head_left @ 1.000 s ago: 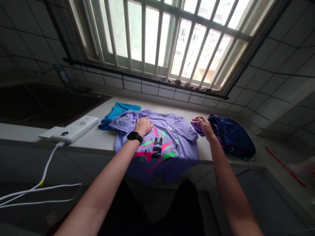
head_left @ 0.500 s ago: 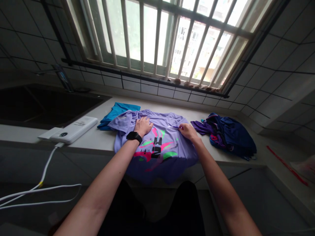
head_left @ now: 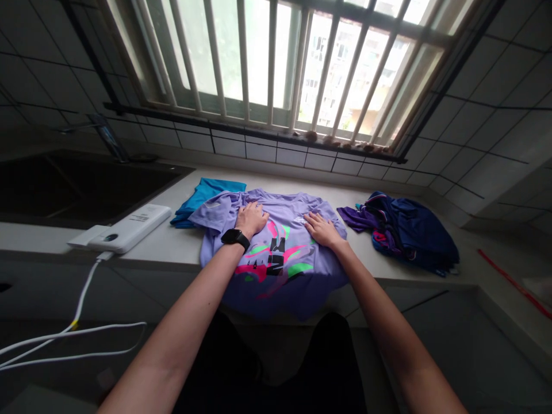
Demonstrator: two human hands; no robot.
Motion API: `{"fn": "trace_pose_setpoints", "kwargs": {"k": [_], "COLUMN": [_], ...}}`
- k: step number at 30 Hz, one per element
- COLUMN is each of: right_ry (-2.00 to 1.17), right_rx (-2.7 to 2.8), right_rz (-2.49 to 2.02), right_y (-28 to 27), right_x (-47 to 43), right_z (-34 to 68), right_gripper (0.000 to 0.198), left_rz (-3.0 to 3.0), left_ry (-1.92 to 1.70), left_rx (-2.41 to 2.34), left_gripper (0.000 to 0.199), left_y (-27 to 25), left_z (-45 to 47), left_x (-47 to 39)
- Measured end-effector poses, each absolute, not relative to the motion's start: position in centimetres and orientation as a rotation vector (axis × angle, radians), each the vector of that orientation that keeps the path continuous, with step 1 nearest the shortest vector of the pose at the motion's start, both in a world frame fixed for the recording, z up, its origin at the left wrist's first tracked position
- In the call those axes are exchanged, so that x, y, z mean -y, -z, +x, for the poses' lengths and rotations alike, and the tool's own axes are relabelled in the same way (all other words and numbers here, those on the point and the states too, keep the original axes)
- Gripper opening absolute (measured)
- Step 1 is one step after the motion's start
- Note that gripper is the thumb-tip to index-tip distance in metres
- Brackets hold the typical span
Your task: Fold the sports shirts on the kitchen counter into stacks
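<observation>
Lilac tee [head_left: 297,247] | L hand [head_left: 252,218] flat atop, fngrs sl. spread | R hand [head_left: 322,230] ditto | blue cloth [head_left: 211,194] L of L hand | navy heap [head_left: 416,230] R of R hand

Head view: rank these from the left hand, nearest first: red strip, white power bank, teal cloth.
1. Teal cloth: just left of the left hand, partly covered by the lavender shirt.
2. White power bank: farther left, near the sink.
3. Red strip: far right, past the navy clothes.
</observation>
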State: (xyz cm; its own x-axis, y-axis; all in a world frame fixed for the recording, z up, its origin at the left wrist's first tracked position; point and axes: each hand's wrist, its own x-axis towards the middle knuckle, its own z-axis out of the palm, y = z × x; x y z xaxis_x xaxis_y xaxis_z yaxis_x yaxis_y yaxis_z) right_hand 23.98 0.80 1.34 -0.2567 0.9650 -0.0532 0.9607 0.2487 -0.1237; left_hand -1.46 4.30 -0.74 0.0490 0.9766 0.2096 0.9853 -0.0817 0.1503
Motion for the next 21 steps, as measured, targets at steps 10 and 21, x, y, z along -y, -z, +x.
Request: {"fn": "trace_pose_setpoints", "kwargs": {"k": [10,21], "right_ry": [-0.162,-0.227], "right_rx": [2.464,2.401], "right_rz": [-1.998,-2.061], "right_y": [-0.4,-0.8], "right_x": [-0.9,-2.2], "right_z": [26.3,25.9], "right_gripper": [0.061,0.062], "left_rz": [-2.312,-2.391], "left_ry": [0.342,0.175], "left_rx": [2.101,2.049], "left_gripper": [0.056,0.06], "left_y": [0.9,0.0], "left_z": [-1.8,-2.0], "left_x": [-4.9,-6.0]}}
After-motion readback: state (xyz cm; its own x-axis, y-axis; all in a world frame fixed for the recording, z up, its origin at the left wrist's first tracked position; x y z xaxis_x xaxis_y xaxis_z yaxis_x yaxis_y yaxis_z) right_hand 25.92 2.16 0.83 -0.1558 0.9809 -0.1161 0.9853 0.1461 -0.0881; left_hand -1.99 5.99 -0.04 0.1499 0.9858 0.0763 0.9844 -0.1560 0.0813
